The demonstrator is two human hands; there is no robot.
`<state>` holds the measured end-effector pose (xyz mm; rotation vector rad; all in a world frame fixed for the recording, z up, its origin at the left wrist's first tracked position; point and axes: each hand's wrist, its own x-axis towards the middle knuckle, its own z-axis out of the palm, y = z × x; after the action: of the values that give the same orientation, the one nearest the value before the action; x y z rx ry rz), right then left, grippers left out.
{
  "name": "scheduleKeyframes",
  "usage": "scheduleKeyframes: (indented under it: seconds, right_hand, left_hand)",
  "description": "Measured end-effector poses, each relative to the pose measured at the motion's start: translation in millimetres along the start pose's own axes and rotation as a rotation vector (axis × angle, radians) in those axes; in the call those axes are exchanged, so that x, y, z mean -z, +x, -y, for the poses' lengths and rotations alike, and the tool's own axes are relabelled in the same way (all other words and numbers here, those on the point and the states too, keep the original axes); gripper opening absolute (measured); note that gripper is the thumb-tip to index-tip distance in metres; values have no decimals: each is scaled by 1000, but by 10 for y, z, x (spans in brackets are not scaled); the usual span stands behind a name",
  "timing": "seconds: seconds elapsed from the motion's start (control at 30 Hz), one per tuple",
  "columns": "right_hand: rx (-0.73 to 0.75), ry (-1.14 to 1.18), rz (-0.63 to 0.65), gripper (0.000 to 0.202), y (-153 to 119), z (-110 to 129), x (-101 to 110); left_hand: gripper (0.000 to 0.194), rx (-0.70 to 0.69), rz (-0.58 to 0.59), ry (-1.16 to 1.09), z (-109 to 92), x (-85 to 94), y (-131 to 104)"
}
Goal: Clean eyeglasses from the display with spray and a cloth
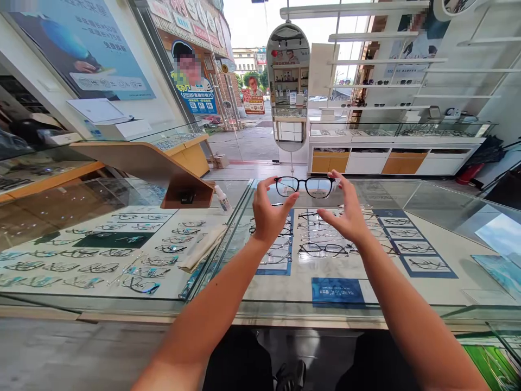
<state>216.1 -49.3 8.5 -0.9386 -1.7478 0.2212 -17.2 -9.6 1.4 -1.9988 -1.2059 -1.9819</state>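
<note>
A pair of black-framed eyeglasses (302, 187) is held up level above the glass display counter, its two lenses side by side. At its left end my left hand (271, 212) grips the frame with the fingers bent and the thumb near the lower rim. My right hand (345, 209) has its fingertips at the right end, with the thumb stretched out below the lens. Rows of spectacles (323, 250) lie beneath the counter glass under both hands. The temples of the held pair are mostly hidden.
A glass counter (459, 288) spans the front, with a blue card (337, 292) inside. To the left stand a small white bottle (222, 198), a folded beige cloth (203, 247) and a brown slanted stand (189, 184). An oval mirror (287, 87) and a white cabinet (368, 162) are beyond.
</note>
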Motion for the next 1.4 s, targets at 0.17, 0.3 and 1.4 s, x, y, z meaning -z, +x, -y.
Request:
scheduleKeyframes:
  seconds: [0.17, 0.3, 1.4]
  right_hand:
    - [-63, -2, 1, 77, -29, 64, -103]
    - [-80, 2, -63, 57, -28, 89, -102]
    - [-100, -28, -292, 59, 7, 128, -161]
  left_hand:
    - [65, 8, 40, -61, -32, -24, -41]
    - [66, -32, 59, -18, -25, -35, -66]
    - [57, -166, 21, -56, -177, 111, 31]
